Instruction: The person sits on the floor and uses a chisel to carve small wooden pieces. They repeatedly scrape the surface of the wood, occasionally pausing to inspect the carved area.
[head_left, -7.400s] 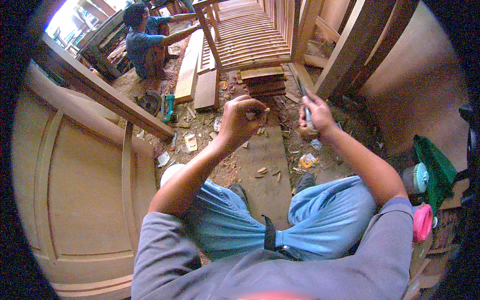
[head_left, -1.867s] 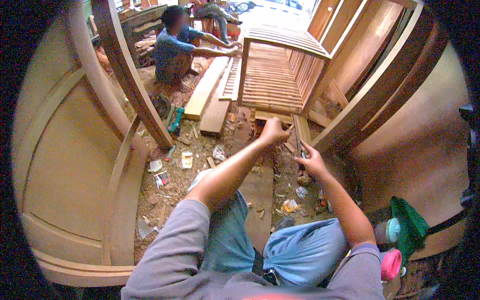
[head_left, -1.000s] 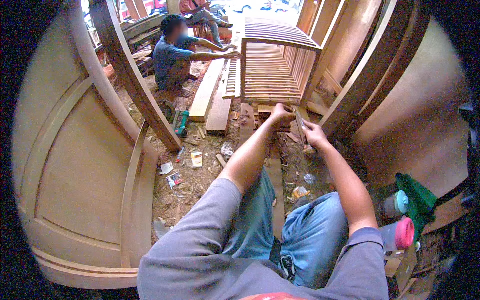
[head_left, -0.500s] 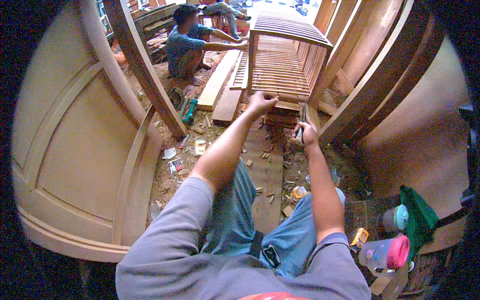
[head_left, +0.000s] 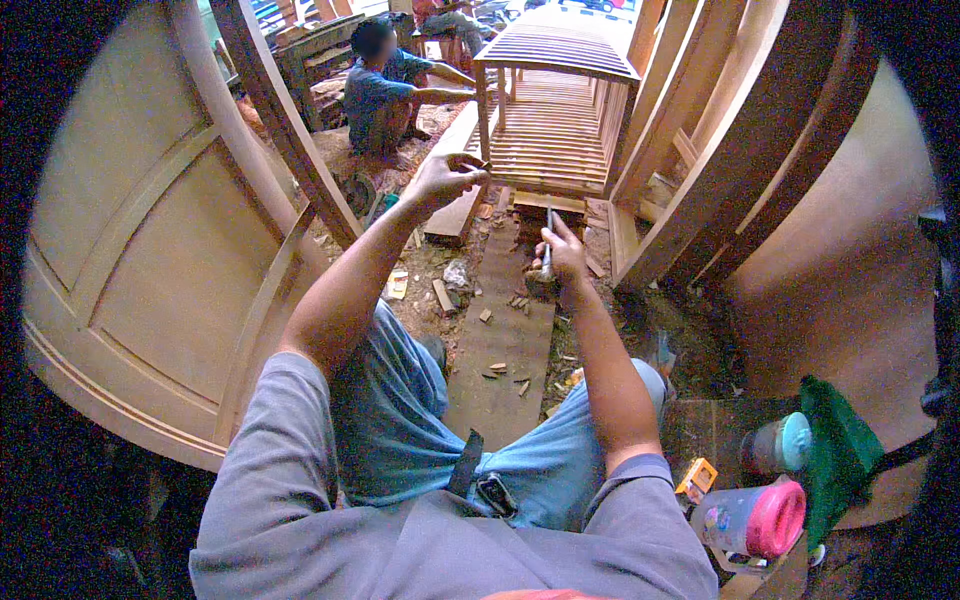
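A slatted wooden frame (head_left: 555,135), like a crate with open sides, stands ahead of me. My left hand (head_left: 447,182) is at its near lower left corner, fingers pinched together; whatever they hold is too small to make out. My right hand (head_left: 566,252) is closed round a slim tool, seemingly a chisel (head_left: 549,225), held upright with its narrow end pointing away from me. The tool is just below the frame's near bottom rail (head_left: 560,186), to the right of my left hand.
Panelled wooden doors (head_left: 150,290) lean at the left, and tall boards (head_left: 745,150) stand at the right. Wood offcuts (head_left: 443,296) litter the floor. A pink-lidded jug (head_left: 750,520) stands at lower right. Another person (head_left: 378,105) squats beyond, reaching toward the frame.
My left hand has moved left along the near bottom rail to the frame's corner. My right hand has shifted left with the tool. The whole view has shifted a little.
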